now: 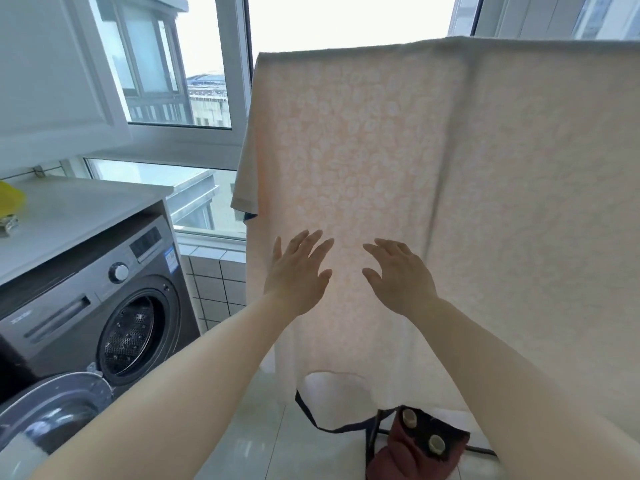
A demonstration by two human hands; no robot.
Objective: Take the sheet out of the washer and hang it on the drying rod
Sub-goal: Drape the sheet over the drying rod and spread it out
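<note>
Both hands (349, 271) spread flat before the hung sheet (415, 161).

Bright daylight through large white-framed windows (207, 81) at the back; neighbouring buildings visible outside. White cabinet (52, 64) upper left. Pale grey bench (79, 209) below it, carrying a yellow item (10, 199) at the left edge. White tiled low wall (214, 289) beneath the window sill. Glossy light floor tiles (263, 441).

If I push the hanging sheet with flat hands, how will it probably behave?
The sheet is probably floppy: it drapes in soft folds. It seems thin, since window light glows through. It may slide sideways, being merely draped over the top.
</note>
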